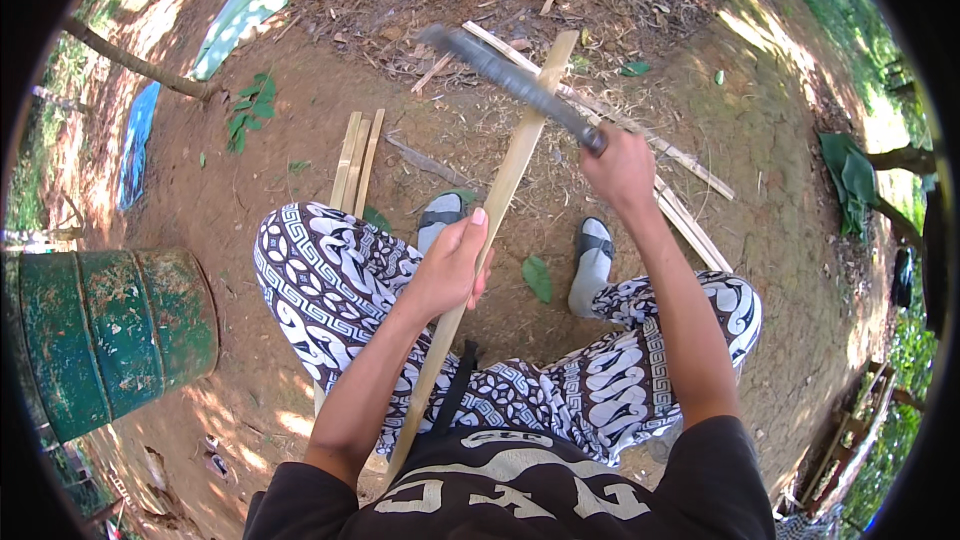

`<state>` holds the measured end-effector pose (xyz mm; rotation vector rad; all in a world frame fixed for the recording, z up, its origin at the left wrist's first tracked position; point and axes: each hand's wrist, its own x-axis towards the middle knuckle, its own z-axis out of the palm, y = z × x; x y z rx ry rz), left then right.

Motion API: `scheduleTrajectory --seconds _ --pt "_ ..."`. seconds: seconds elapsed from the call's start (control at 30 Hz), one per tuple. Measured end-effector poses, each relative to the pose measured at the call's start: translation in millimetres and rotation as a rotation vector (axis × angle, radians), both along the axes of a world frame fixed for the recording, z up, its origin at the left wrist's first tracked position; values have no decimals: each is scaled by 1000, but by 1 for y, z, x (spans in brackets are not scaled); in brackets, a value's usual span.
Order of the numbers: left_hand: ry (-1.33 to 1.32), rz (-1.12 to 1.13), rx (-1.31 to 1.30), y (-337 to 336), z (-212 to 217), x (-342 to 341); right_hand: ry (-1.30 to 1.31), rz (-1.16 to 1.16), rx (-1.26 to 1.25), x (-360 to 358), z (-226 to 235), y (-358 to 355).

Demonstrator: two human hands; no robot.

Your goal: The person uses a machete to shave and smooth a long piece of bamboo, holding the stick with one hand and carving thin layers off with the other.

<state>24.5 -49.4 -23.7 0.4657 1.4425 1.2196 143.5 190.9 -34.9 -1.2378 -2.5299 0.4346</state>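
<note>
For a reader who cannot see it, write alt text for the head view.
A seated person's left hand grips a long bamboo slat while the right hand raises a long blade over it. More slats lie on the dirt ground; a green drum stands at left.

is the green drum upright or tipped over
Tipped over: the green drum lies on its side on the dirt, ribbed wall up, beside the person's left leg.

I see the slat (500, 195) running fwd between my knees, drum (110, 335) far left, spare strips (357, 155) ahead-left on the ground (780, 140).
</note>
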Motion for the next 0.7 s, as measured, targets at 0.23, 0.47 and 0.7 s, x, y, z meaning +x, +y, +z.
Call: scheduleTrajectory --seconds 0.23,0.47,0.7 --pt "-75 -61 32 -3 -3 -10 100 75 -74 6 7 -13" --pt "-118 -99 31 -14 -7 -5 73 267 122 22 1 -2" --pt "-132 -202 -80 -21 -13 -11 -72 -248 -74 36 -18 67"
